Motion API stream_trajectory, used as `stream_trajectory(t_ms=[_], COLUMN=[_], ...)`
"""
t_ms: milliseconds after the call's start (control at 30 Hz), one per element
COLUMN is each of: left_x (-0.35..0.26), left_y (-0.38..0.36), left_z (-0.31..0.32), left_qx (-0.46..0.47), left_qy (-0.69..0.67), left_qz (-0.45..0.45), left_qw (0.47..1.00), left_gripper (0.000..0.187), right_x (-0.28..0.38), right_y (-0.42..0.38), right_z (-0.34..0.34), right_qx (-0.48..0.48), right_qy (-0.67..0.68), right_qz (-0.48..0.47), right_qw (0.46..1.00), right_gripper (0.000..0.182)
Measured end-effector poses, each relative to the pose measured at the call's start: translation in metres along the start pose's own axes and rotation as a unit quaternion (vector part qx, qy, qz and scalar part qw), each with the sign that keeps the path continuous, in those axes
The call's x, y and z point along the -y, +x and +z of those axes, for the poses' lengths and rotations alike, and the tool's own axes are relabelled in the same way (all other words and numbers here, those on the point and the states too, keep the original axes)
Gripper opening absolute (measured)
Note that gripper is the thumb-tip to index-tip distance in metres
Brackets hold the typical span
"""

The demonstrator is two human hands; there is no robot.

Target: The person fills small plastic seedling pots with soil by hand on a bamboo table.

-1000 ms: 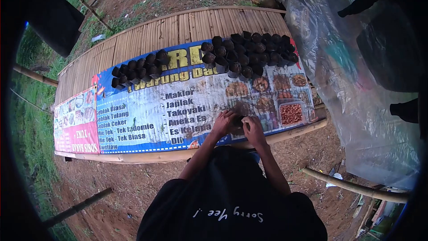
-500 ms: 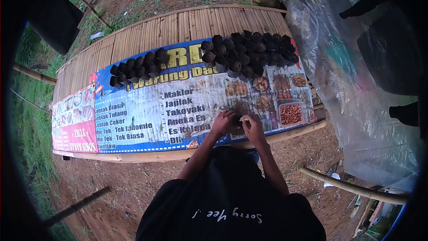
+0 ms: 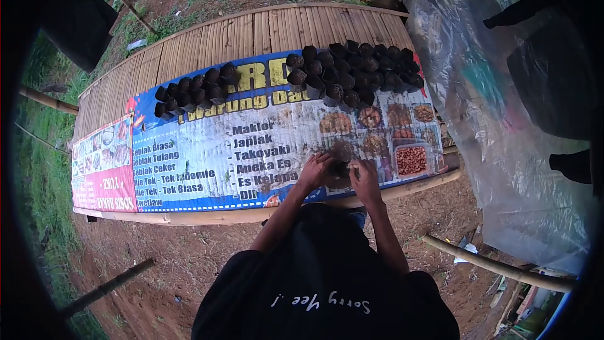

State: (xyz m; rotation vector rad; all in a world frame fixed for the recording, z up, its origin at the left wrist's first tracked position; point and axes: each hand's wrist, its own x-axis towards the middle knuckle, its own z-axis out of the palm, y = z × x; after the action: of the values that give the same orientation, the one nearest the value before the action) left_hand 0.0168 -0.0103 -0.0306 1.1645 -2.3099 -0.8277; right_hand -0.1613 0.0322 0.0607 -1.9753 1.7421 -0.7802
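Close to the table's near edge, a small black planting bag [image 3: 340,169] stands between my hands, partly covered by fingers. My left hand [image 3: 316,170] is curled against its left side and seems to grip it. On the other side, my right hand [image 3: 365,179] has its fingers pinched together by the rim; anything between them is too small to make out. A patch of dark soil [image 3: 341,150] lies on the banner just beyond the bag. To the right sits a clear plastic tub [image 3: 411,160] of reddish-brown seeds that look like peanuts.
Filled black bags stand in a large group [image 3: 352,72] at the back right and a smaller group [image 3: 195,91] further left. A printed banner [image 3: 182,151] covers much of the bamboo table [image 3: 207,44]. Plastic sheeting [image 3: 478,88] hangs at right; a bamboo pole [image 3: 497,264] juts in below.
My right hand has shifted slightly right, away from the bag's mouth, so more of the dark bag shows. My left hand stays beside it. The view has shifted a little.
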Motion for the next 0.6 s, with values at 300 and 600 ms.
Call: stream_trajectory(t_ms=[300, 600], left_x=[-0.007, -0.005], left_y=[0.0, -0.003], left_z=[-0.006, 0.004], left_qx=[0.002, -0.017], left_qy=[0.006, -0.006], left_qz=[-0.005, -0.006], left_qw=[1.0, 1.0], left_gripper=[0.057, 0.053], right_x=[0.002, 0.004], right_y=[-0.003, -0.005], right_z=[0.002, 0.004], right_qx=[0.015, -0.003], right_qy=[-0.013, -0.008], right_qz=[-0.01, -0.021], right_qw=[1.0, 1.0], right_gripper=[0.01, 0.013])
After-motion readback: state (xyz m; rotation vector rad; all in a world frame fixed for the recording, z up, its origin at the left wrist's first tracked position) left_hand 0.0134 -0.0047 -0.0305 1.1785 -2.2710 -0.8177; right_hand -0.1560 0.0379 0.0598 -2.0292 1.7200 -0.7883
